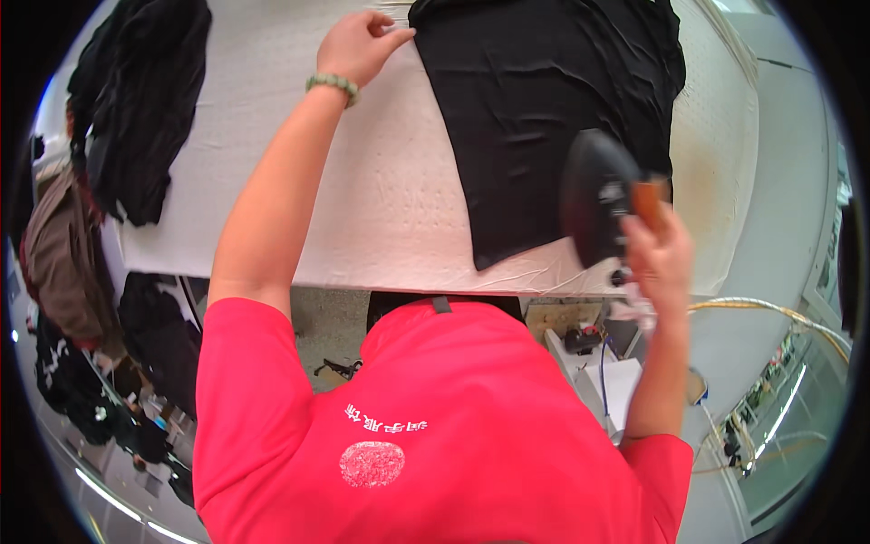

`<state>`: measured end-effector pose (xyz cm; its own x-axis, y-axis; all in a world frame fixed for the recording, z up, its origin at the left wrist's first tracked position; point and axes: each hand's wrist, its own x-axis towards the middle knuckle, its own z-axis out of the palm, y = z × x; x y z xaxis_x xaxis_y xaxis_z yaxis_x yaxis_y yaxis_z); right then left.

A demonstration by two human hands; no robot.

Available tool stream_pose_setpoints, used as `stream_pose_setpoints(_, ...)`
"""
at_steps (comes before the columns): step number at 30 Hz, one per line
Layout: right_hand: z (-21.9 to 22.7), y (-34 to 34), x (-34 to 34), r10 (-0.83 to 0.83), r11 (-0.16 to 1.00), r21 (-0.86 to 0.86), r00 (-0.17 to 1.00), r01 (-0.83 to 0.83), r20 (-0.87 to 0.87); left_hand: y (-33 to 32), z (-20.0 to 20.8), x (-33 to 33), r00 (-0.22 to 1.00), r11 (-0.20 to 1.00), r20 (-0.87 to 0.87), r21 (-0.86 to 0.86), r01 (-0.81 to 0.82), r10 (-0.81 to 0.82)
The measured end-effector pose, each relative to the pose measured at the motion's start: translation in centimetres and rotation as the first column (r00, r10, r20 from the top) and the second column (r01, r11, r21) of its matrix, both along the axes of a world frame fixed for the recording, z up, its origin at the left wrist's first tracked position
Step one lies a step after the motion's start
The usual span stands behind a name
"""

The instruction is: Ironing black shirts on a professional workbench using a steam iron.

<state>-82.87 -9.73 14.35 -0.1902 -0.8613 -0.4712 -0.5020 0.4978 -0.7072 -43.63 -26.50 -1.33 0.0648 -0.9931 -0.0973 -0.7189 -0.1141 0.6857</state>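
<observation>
A black garment (517, 118) lies spread over the white padded ironing table (381, 172), with some wrinkles across its upper part. My left hand (361, 45), wearing a beaded bracelet at the wrist, is at the garment's far left edge, thumb and fingertips pinched beside the cloth. In my right hand (662, 263) is a dark iron (594, 195), gripped by its orange-brown handle. The iron looks tilted and blurred by motion over the garment's near right part; whether it touches the cloth cannot be made out.
More black clothing (145, 100) lies at the table's far left corner. A brown garment (63, 254) and other dark clothes hang at the left. A yellowish hose (770, 308) curves off to the right of the table. Below the table's near edge sits a white surface (621, 385).
</observation>
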Motion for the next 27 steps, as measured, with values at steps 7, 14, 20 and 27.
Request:
stream_pose_setpoints(7,-5.8,-0.8,16.2,-0.113,0.987,0.129,0.979,0.092,0.171,-3.2,-1.4,0.3,0.991,0.992,0.05,0.015,0.122,-0.122)
stream_pose_setpoints(14,-5.4,-7.2,22.0,0.023,0.994,0.107,0.998,-0.029,0.053,-3.6,-0.1,-0.1,0.994,0.994,0.03,0.032,0.108,-0.109)
stream_pose_setpoints(20,-5.3,-8.5,22.2,-0.077,0.98,0.192,0.989,0.052,0.126,-4.1,-1.7,0.4,0.984,0.989,0.115,-0.031,0.141,-0.137)
stream_pose_setpoints(27,-5.0,-11.3,23.4,-0.025,0.981,0.196,0.991,-0.001,0.131,-4.5,-1.3,1.1,0.984,0.985,0.055,0.045,0.168,-0.171)
